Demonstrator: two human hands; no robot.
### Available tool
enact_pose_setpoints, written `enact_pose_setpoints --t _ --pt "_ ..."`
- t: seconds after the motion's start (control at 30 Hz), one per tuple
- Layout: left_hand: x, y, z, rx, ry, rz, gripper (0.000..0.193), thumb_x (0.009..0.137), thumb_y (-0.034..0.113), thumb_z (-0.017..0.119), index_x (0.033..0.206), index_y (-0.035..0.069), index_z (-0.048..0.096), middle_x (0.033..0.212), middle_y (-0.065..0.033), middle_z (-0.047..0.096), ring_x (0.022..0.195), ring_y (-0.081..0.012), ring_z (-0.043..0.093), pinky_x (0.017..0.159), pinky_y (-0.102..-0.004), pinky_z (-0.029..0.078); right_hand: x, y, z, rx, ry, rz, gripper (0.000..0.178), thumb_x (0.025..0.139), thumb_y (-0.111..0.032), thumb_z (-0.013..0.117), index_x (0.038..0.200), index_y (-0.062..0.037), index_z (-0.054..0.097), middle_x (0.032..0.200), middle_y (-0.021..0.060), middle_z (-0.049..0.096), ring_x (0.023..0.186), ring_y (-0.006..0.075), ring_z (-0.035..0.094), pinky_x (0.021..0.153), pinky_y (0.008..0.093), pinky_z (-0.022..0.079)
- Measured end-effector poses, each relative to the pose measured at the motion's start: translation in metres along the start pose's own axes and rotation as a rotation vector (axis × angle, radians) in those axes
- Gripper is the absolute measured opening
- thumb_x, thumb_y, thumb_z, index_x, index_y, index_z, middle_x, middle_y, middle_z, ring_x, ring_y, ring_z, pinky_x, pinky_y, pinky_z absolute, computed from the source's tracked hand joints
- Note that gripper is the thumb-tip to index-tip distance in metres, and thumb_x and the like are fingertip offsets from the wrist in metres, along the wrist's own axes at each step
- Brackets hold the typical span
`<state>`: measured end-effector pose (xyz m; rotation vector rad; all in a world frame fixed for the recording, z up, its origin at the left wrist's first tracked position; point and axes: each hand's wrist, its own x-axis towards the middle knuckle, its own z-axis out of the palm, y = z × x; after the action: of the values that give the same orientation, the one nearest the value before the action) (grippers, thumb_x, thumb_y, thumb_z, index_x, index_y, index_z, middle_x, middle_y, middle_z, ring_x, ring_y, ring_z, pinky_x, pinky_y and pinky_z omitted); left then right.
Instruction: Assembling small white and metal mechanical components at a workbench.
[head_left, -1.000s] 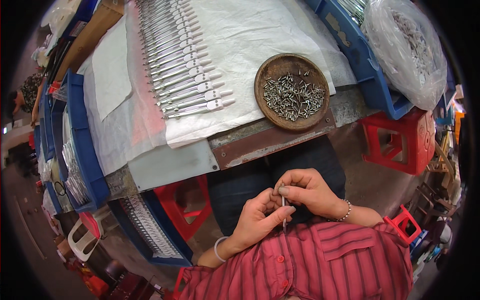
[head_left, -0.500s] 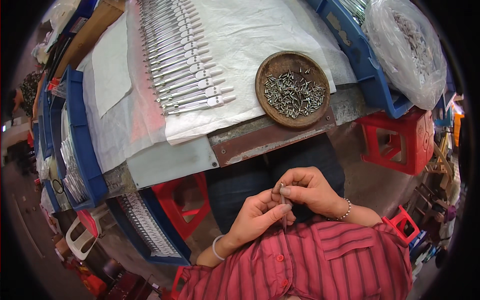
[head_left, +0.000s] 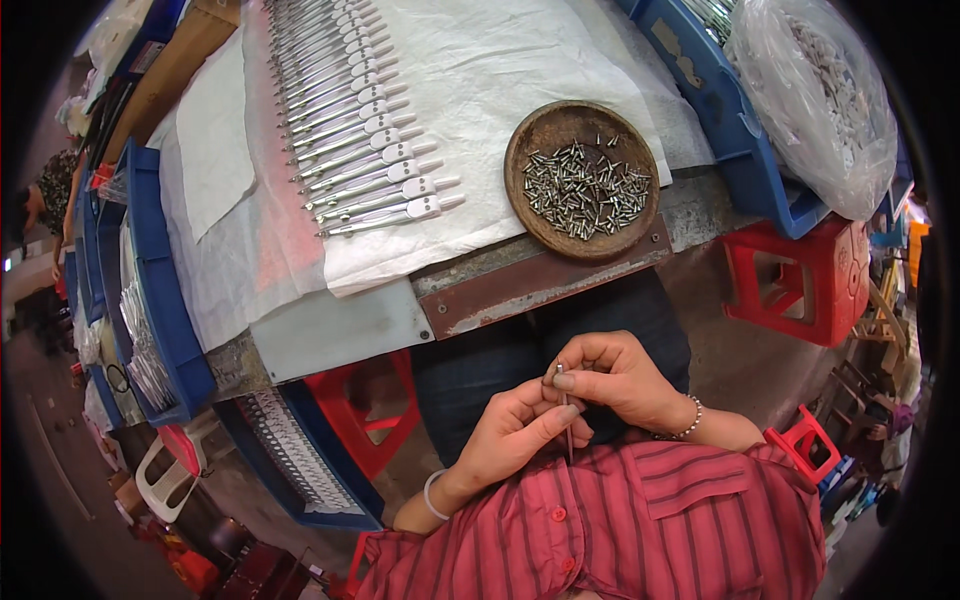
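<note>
Little has moved: our hands stay together over our lap. Our right hand (head_left: 620, 378) and left hand (head_left: 515, 432) pinch a thin metal pin (head_left: 565, 415) upright. Far beyond, a wooden bowl (head_left: 583, 180) holds small screws (head_left: 585, 188); a bag (head_left: 818, 95) of parts sits right.

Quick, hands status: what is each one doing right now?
Left hand: closed, fingers pinching the thin silver metal rod from below.
Right hand: closed, thumb and fingertips gripping the same rod's top end.
</note>
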<state>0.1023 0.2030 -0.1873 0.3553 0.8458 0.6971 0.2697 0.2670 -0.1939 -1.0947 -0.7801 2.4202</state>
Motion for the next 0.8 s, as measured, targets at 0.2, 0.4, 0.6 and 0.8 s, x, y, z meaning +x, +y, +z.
enact_pose_setpoints --t 0.2,0.4,0.6,0.8 --pt "0.0008 0.0007 -0.0012 -0.005 -0.006 0.0 0.016 0.092 0.009 0.049 0.102 -0.004 0.053 0.085 -0.0131 0.063 0.079 -0.0186 0.063 0.074 -0.029 0.051 0.0013 -0.0016 0.0005 -0.023 0.002 -0.005 0.013 0.088 -0.011 0.058 0.087 0.001 0.058 0.076 0.0033 0.06 0.063 0.0065 0.056 0.055 0.02 0.045" --pt "-0.0003 0.0027 0.0009 0.033 0.011 0.02 0.016 0.092 0.008 0.048 0.103 -0.004 0.052 0.086 -0.0127 0.063 0.078 -0.0179 0.063 0.074 -0.0291 0.051 0.001 -0.0015 0.001 -0.026 -0.023 -0.034 0.013 0.089 -0.011 0.057 0.088 0.0019 0.057 0.076 0.0042 0.06 0.058 0.0072 0.056 0.053 0.0203 0.046" --pt "0.0003 0.0006 -0.0047 0.0 -0.018 0.012 0.017 0.093 0.009 0.048 0.102 -0.004 0.053 0.086 -0.0126 0.063 0.078 -0.0181 0.063 0.074 -0.0294 0.051 0.0034 -0.0028 0.0034 -0.053 -0.003 -0.023 0.013 0.089 -0.011 0.057 0.086 0.0016 0.057 0.075 0.0037 0.06 0.059 0.0068 0.056 0.052 0.0206 0.046" --pt "-0.0007 0.0007 -0.0059 -0.064 -0.015 -0.005 0.016 0.093 0.01 0.048 0.101 -0.003 0.054 0.084 -0.0124 0.063 0.077 -0.0185 0.063 0.074 -0.0294 0.051 0.0051 -0.005 0.0068 -0.067 0.01 -0.002 0.013 0.089 -0.01 0.056 0.084 0.0013 0.057 0.074 0.0035 0.06 0.059 0.0065 0.055 0.052 0.021 0.046"
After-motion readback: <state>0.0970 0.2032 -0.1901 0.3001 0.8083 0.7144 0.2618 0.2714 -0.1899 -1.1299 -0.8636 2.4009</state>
